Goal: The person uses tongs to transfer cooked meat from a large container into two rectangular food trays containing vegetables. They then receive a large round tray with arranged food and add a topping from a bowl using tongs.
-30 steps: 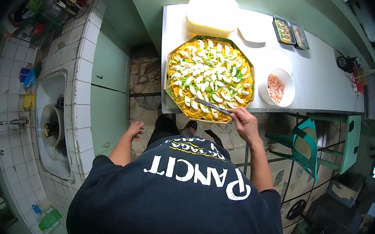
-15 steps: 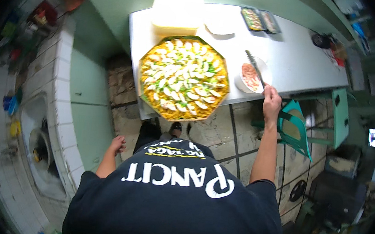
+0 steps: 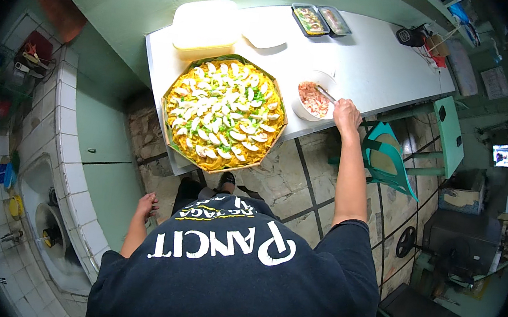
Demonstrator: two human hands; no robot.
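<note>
Metal tongs [image 3: 325,93] are in my right hand [image 3: 347,115], closed around their near end. Their far end dips into a round white tub [image 3: 309,112] of small pink pieces, perhaps shrimp [image 3: 313,103], near the table's front edge. To the left of the tub, a large octagonal tray [image 3: 165,139] of yellow noodles [image 3: 215,159] overhangs the front edge, topped with egg wedges and chopped greens [image 3: 232,102]. My left hand [image 3: 147,205] hangs low beside the counter, well away from the table. Its fingers are curled, with nothing visible in them.
On the white table [image 3: 375,66] stand a pale yellow lidded container [image 3: 205,26], a white lid-like piece [image 3: 266,35] and two black food trays [image 3: 321,22]. A green chair [image 3: 384,153] sits by the front edge at right. A tiled sink counter [image 3: 74,158] runs along the left.
My right hand has lowered the tongs from above the tub's rim into the pink pieces. The view has shifted, so the table sits further left. My left hand stays low.
</note>
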